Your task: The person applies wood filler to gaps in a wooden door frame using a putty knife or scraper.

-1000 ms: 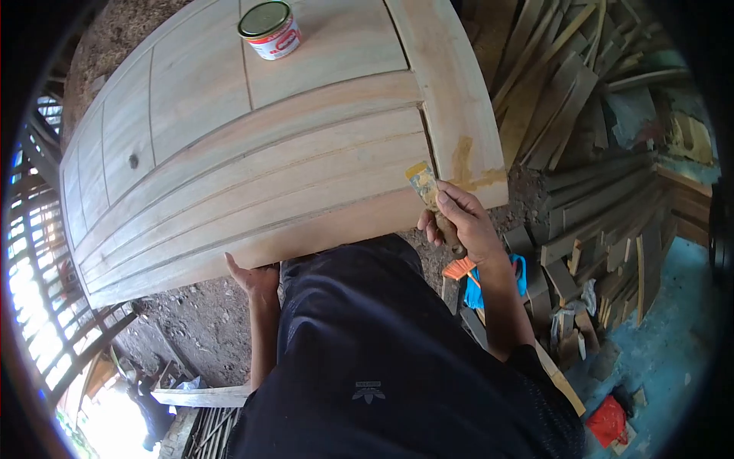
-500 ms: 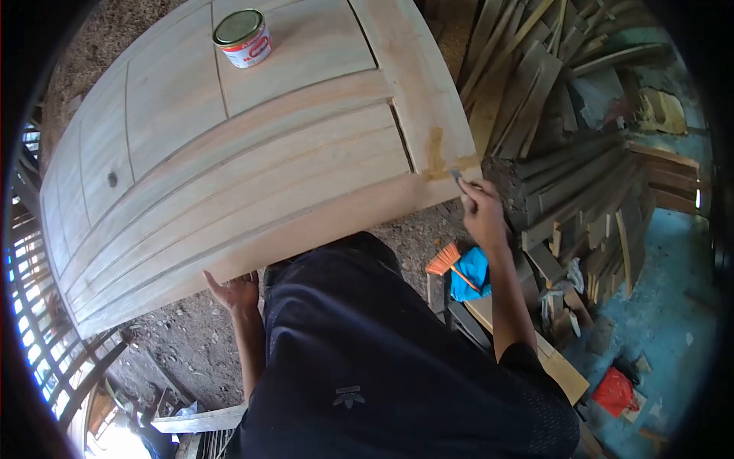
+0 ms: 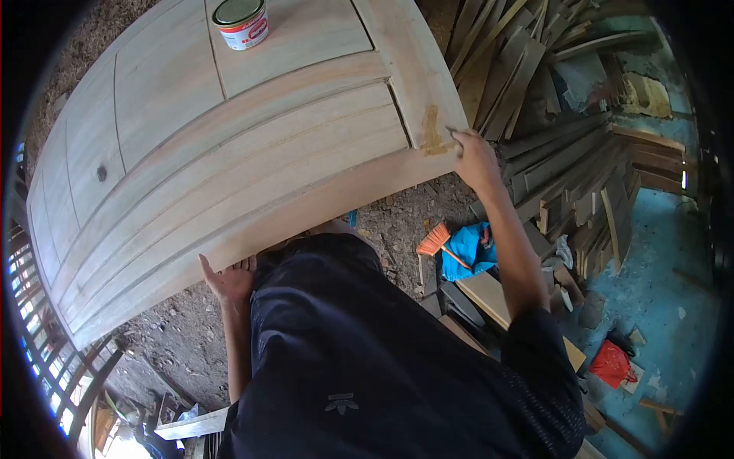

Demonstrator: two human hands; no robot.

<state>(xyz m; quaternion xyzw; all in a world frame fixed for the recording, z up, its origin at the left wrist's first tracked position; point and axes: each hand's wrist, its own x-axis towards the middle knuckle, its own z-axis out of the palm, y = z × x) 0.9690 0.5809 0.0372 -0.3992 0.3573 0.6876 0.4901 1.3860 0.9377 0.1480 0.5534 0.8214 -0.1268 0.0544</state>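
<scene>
Gripping, R hand [image 3: 475, 157]: scraper [image 3: 453, 136] held in curled fingers, mostly hidden, at nr R corner of wooden panel [image 3: 290, 145]
L hand [image 3: 232, 281]: half spread, thumb out, placed at panel's nr edge; any hold can't be told
Panel: laid flat, across upper L of view
Brown patch [image 3: 432, 128]: smeared on panel, just beside R hand
Tin [image 3: 245, 34]: stood on panel's far part

From here the panel [image 3: 298, 145] looks like pale, matt wood, grooved but smooth; the far tin's lid [image 3: 238, 11] is shiny metal, the ground [image 3: 170, 336] rough.
</scene>
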